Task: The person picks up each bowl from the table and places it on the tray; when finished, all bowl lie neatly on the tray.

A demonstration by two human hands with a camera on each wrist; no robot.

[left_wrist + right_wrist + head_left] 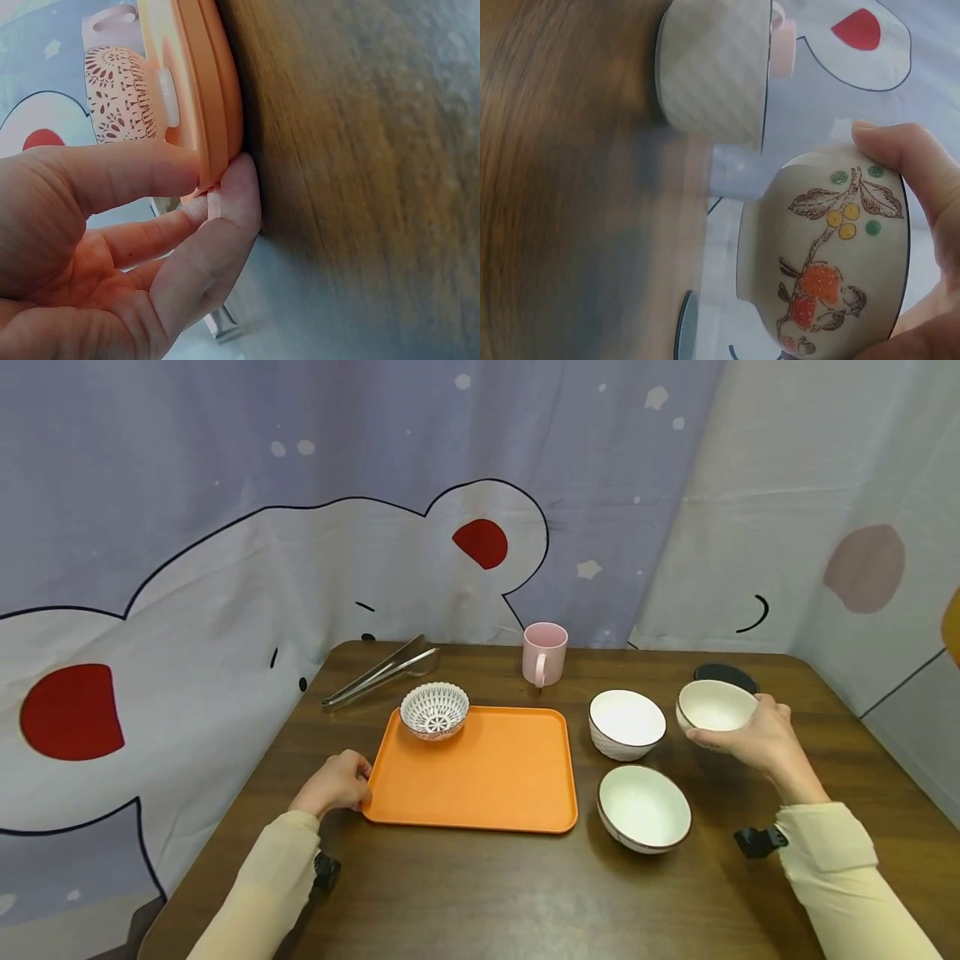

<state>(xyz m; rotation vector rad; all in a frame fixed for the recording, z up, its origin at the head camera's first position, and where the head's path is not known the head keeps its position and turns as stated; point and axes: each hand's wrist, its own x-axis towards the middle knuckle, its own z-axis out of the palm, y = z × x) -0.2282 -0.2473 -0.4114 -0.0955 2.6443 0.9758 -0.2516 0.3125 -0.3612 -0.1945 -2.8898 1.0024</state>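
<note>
At the left edge of the orange tray [480, 787], my left hand [336, 783] pinches the rim; I'd hold it steady. Right of the tray, my right hand [761, 740] grips the painted bowl [715, 705] clear of the table [480, 897]; I'd carry it level. It looks empty, as do the pale bowl [644, 808] and textured bowl [627, 722] nearer the tray, and the patterned bowl [434, 711] on its far left.

Two cream-sleeved forearms [264, 875] are stretched forward; the bare left hand [339, 782] is set in a pinch, the bare right hand [765, 740] curved in a wider grip.
</note>
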